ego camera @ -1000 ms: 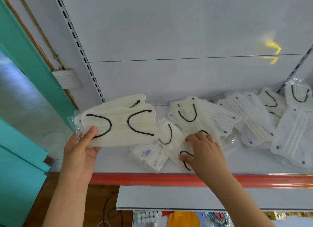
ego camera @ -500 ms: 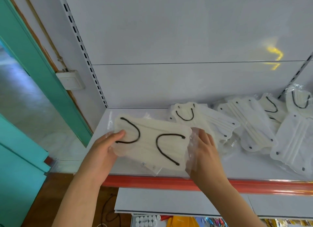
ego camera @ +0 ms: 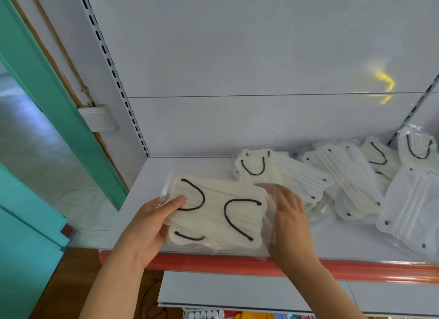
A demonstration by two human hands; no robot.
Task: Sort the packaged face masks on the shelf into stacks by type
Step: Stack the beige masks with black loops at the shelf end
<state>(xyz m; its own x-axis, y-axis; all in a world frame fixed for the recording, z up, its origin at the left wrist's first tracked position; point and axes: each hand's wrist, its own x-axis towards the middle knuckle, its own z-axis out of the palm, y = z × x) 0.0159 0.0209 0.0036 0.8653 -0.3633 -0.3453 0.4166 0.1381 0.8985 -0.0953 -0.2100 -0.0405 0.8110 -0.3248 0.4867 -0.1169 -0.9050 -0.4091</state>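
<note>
My left hand (ego camera: 152, 226) grips the left edge of a stack of cream masks with black ear loops (ego camera: 218, 211), thumb on top, just above the shelf's front. My right hand (ego camera: 289, 223) holds the stack's right end through its clear wrapper. Behind lies another cream black-loop mask (ego camera: 255, 169) over a white mask (ego camera: 299, 176). Further right sit a white mask pile (ego camera: 349, 183), a large white mask (ego camera: 411, 207) and more black-loop masks (ego camera: 377, 154) (ego camera: 418, 145).
The white shelf (ego camera: 152, 176) has a red front edge strip (ego camera: 356, 270). A perforated upright (ego camera: 114, 69) and a teal door frame (ego camera: 47, 100) stand to the left, with a wall switch (ego camera: 98, 117). A lower shelf (ego camera: 237, 292) holds small goods.
The stack of black-loop masks came down from the left to the shelf front. My right hand left the loose masks and took hold of the stack's right end; another mask now lies under it.
</note>
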